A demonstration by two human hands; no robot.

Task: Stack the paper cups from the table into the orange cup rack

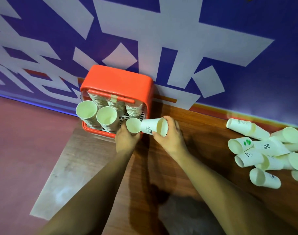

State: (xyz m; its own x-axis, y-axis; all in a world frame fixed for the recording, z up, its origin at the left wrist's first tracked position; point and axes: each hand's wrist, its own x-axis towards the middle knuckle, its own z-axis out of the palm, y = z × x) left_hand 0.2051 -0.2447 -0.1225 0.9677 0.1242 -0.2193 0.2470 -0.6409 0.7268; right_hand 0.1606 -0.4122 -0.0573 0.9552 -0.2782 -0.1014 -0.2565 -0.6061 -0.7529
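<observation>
Dim and violet-tinted, with soft dark shadows pooling on the desk (204, 141) under the forearms (221, 192), a pale washed-out sheen on its left end, wide-angle bending of the wall (229, 48) lines, and mild blur toward the lower edge.

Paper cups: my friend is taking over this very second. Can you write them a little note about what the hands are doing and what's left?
Left hand grips a plain cup, mouth up, at the front right corner of the orange rack.
Right hand holds a printed cup on its side, base toward the plain cup.
Done: several tall stacks stand in the rack.
Left: stack both held cups, then the loose cups lying on the table to the right.
</observation>
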